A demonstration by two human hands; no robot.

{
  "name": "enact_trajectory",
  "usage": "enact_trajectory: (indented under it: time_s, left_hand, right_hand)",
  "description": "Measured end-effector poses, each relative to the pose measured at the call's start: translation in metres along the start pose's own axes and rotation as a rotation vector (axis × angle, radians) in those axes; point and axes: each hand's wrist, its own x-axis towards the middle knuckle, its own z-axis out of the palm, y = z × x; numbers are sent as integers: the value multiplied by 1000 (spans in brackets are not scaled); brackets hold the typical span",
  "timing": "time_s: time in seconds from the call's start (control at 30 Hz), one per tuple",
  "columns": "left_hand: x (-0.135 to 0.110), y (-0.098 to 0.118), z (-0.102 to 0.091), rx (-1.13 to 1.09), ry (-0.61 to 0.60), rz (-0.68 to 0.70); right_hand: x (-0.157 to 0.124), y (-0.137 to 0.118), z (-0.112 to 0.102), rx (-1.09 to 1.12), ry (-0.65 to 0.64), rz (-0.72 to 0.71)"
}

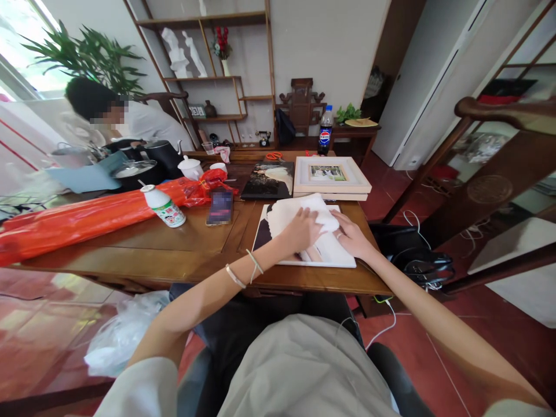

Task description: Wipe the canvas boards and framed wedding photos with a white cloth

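A white cloth (284, 215) with a scalloped edge lies bunched over a photo panel (343, 258) at the table's near edge. My left hand (303, 230) presses on the cloth, its fingers bent into the fabric. At the cloth's right end, above the panel's right side, my right hand (351, 236) pinches the folded part; a ring shows on one finger. Much of the panel's dark and pale picture is hidden under the cloth and my hands. Just behind lie a dark photo panel (267, 178) and a stack of pale framed pictures (304, 174).
To the left are a phone (219, 207), a white bottle (163, 206) and a long red plastic-wrapped bundle (95, 217). A cola bottle (325, 132) and orange scissors (274, 156) stand farther back. Another person (152, 127) sits at far left. A wooden chair (482, 174) is at right.
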Motion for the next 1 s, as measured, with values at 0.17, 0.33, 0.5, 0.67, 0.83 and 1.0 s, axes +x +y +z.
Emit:
enact_trajectory:
  time_s: [0.17, 0.33, 0.5, 0.67, 0.83, 1.0]
  left_hand:
    - [-49, 65, -13, 76, 27, 78]
    - [-73, 95, -24, 25, 54, 146]
    - [-46, 54, -19, -18, -10, 91]
    - [-10, -6, -9, -129, -79, 24]
    - [30, -31, -3, -368, 3, 30]
    - [67, -29, -4, -442, 15, 92]
  right_hand:
    - [0, 0, -1, 30, -7, 34]
    - [0, -1, -3, 61, -30, 12]
    - [0, -1, -2, 47, -16, 44]
    - [0, -3, 0, -4, -12, 15]
    - [1, -7, 0, -33, 10, -8]
    - [1, -11, -3, -40, 6, -36]
